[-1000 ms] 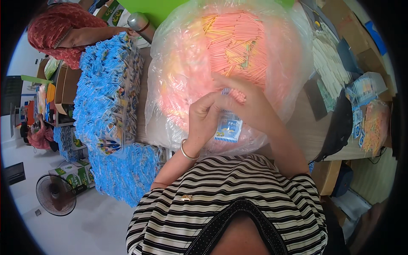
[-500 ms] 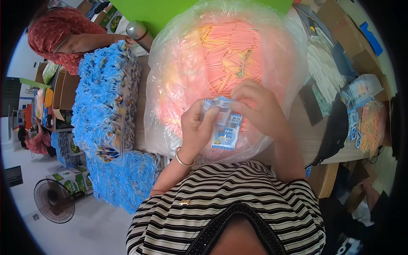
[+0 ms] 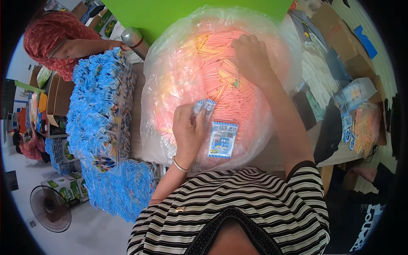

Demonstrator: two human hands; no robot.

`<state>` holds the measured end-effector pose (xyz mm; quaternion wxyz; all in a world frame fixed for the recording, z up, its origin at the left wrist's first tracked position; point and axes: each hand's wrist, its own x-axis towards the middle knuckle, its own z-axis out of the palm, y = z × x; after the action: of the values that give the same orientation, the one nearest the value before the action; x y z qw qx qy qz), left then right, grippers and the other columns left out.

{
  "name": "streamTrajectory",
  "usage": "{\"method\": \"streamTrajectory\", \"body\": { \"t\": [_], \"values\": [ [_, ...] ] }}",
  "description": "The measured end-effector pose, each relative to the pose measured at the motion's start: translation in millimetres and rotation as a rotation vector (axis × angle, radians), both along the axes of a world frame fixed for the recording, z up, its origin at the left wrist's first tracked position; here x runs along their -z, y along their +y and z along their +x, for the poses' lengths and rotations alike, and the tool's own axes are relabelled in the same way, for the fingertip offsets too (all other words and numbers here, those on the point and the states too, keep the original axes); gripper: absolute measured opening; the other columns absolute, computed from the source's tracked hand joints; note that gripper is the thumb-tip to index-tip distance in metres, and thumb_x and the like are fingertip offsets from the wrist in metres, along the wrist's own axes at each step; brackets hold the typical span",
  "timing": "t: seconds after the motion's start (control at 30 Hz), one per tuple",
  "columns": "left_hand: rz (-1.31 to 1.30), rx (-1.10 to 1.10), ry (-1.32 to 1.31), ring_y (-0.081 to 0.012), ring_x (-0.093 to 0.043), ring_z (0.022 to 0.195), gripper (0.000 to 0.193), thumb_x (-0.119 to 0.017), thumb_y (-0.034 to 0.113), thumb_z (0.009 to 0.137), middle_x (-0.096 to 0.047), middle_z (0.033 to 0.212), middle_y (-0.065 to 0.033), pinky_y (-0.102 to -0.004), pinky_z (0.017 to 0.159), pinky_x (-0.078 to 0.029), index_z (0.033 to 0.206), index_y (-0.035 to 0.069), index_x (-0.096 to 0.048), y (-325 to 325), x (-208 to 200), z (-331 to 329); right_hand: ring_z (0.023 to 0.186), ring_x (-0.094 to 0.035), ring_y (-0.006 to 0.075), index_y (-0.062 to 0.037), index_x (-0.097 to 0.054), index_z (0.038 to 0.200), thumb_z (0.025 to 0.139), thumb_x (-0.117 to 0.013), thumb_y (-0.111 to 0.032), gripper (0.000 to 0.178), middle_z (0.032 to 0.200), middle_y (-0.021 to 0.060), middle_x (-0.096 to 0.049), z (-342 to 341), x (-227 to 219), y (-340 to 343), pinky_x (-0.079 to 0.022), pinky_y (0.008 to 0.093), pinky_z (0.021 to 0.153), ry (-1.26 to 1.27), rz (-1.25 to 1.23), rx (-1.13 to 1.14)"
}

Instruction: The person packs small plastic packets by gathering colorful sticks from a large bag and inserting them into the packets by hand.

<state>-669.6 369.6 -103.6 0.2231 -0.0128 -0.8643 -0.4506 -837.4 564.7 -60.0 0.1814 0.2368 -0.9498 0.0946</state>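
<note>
A big clear plastic bag [image 3: 163, 85] lies open on the table, heaped with thin pink and yellow sticks [image 3: 229, 100] that look like straws. My left hand [image 3: 187, 127], a bangle at its wrist, pinches a small blue-and-white packet [image 3: 205, 106] over the bag's near left part. My right hand [image 3: 253, 59] reaches to the far side of the heap. Its fingers curl down against the sticks, and whether any are gripped is hidden. Between me and the heap, a second blue-and-white packet [image 3: 223, 140] lies flat on the bag.
Left of the bag stands a clear bin [image 3: 123, 123] packed with blue packets, with more packets [image 3: 121, 187] below. A co-worker's arm [image 3: 85, 47] rests near a metal flask [image 3: 135, 39]. On the right are cardboard boxes [image 3: 335, 29] and a bag of sticks [image 3: 366, 127].
My right hand has left the packet by my left hand and moved away to the far sticks. The left hand, still holding its packet, has shifted slightly left.
</note>
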Motion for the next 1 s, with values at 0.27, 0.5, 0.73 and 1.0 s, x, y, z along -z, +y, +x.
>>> {"method": "streamTrajectory", "body": {
  "t": [0.27,0.5,0.73,1.0],
  "values": [
    [-0.010,-0.008,-0.042,-0.0292,-0.059,0.084,0.024,-0.071,0.005,0.084,-0.061,0.096,-0.0145,-0.0357,0.070,-0.049,0.106,0.000,-0.065,2.1,0.2,-0.2,0.105,-0.054,0.0317,-0.0061,-0.062,0.103,0.088,-0.066,-0.022,0.022,0.104,0.0113,-0.060,-6.0,26.9,-2.0,-0.040,0.0449,0.088,0.023,-0.043,0.018],
    [-0.100,-0.039,0.043,-0.0307,-0.059,0.088,0.035,-0.073,0.005,0.081,-0.060,0.105,-0.0179,-0.0360,0.073,-0.049,0.114,-0.001,-0.061,4.5,-3.5,2.4,0.098,-0.063,0.0320,-0.0026,-0.062,0.105,0.094,-0.059,-0.020,0.021,0.100,0.0134,-0.066,-11.0,11.3,3.8,-0.046,0.0421,0.087,-0.131,-0.290,0.132],
    [-0.286,-0.002,0.305,-0.0320,-0.061,0.095,0.040,-0.073,0.000,0.079,-0.061,0.115,-0.0194,-0.0363,0.080,-0.050,0.117,-0.001,-0.061,7.1,-25.3,-0.1,0.084,-0.068,0.0230,-0.0008,-0.060,0.094,0.100,-0.057,-0.020,0.020,0.089,0.0098,-0.070,5.5,-11.5,4.5,-0.050,0.0351,0.077,-0.436,-1.316,-0.047],
    [0.539,0.203,-0.132,-0.0177,-0.062,0.095,0.028,-0.069,0.004,0.090,-0.064,0.111,-0.0115,-0.0304,0.086,-0.050,0.116,-0.001,-0.062,28.3,-40.0,-8.8,0.079,-0.062,0.0148,-0.0015,-0.060,0.099,0.103,-0.052,-0.019,0.020,0.078,0.0036,-0.061,51.2,-2.0,-12.9,-0.049,0.0360,0.090,-0.759,-1.897,-0.299]
  ]
}}
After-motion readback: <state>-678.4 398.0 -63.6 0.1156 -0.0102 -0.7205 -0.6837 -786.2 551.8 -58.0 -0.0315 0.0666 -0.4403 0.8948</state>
